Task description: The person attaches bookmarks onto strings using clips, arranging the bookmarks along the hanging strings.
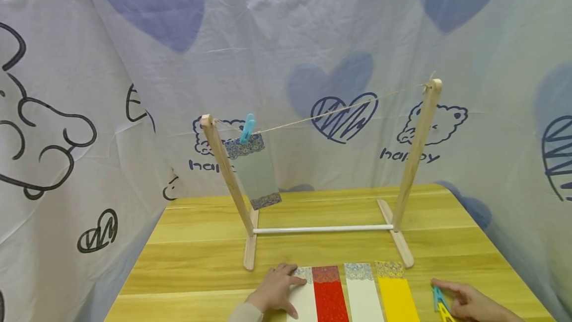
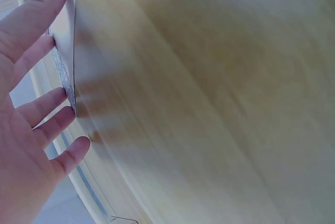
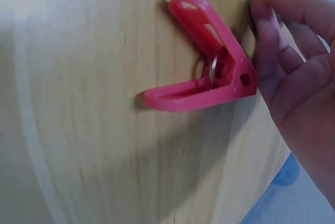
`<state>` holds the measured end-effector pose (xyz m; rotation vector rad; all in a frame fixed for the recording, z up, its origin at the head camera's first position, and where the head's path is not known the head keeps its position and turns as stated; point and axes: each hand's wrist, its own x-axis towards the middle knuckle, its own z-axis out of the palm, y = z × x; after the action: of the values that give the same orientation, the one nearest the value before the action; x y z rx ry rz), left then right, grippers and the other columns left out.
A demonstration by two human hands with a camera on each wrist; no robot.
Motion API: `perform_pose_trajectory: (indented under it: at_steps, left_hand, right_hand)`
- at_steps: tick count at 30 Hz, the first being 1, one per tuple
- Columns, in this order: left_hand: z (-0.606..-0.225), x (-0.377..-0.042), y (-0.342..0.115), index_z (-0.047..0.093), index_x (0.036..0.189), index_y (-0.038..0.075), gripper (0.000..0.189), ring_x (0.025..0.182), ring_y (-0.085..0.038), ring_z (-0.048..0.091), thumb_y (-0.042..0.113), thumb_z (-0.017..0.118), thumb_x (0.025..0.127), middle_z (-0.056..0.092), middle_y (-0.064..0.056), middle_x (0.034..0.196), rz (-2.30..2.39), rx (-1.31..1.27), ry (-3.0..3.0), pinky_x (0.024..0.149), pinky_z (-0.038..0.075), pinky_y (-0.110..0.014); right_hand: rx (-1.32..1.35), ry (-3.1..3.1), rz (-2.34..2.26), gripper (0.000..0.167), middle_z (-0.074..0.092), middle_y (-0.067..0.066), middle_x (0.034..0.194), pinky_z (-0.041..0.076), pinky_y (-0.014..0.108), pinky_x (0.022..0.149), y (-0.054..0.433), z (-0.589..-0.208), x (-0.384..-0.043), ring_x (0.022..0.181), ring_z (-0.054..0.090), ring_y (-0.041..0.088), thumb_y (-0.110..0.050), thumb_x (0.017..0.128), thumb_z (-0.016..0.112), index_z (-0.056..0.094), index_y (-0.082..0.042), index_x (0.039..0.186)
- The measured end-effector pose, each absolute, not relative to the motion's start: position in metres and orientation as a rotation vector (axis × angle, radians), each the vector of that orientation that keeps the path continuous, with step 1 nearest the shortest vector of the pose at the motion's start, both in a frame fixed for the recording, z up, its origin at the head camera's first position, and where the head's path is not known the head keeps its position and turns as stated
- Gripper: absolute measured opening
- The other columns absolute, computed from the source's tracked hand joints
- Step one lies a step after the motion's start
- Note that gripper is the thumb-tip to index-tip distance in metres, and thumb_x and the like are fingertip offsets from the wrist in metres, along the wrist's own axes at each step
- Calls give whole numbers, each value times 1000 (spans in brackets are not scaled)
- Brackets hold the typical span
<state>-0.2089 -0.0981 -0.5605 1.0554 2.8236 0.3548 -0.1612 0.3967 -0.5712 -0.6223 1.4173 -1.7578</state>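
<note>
Right hand nearest: fingertips narrow at blue clip, long axis fore-aft; grip: cannot tell. Left hand: fingers spread, touching leftmost white strip.

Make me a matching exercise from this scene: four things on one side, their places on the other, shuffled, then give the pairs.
Things
1. Left hand
2. Red card with patterned top
3. Yellow card with patterned top
4. Pink clothespin

Places
A. At the right end of the row of cards
B. On the table, near the right hand
C. Touching the leftmost white card
D. Between two white cards

Pairs
1-C
2-D
3-A
4-B
</note>
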Motion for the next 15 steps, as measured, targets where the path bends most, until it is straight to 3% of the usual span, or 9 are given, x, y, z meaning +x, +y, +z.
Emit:
perform_pose_trajectory:
  at_steps: [3, 6, 10, 15]
  left_hand:
    - [-561, -209, -98, 61, 115, 28, 75, 116, -26, 40, 50, 78, 46, 44, -10, 130, 359, 1065, 2825, 89, 36, -52]
    - [-561, -209, -98, 61, 115, 28, 75, 115, -26, 40, 50, 78, 46, 45, -10, 129, 364, 1072, 2824, 89, 36, -52]
    - [-561, -210, -99, 61, 116, 28, 75, 115, -25, 40, 51, 77, 46, 45, -10, 129, 368, 1079, 2819, 89, 37, -50]
    - [-561, -213, -101, 62, 115, 27, 73, 114, -26, 40, 49, 77, 47, 45, -10, 127, 420, 1117, 2799, 89, 37, -49]
  right_hand:
    - [-566, 1471, -1747, 64, 53, -3, 106, 20, 27, 43, 397, -573, -160, 47, 15, 23, 13, 86, 34, 39, -32, 132]
    - [-540, 1535, -1745, 65, 41, -7, 129, 28, 21, 47, 397, -574, -159, 48, 16, 26, 12, 83, 40, 39, -30, 132]
    - [-512, 1614, -1731, 64, 42, -3, 130, 30, 20, 47, 396, -574, -158, 49, 17, 27, 11, 82, 45, 40, -29, 132]
    - [-519, 1653, -1738, 59, 42, 5, 133, 28, 25, 44, 393, -574, -159, 48, 16, 30, 10, 83, 47, 35, -11, 137]
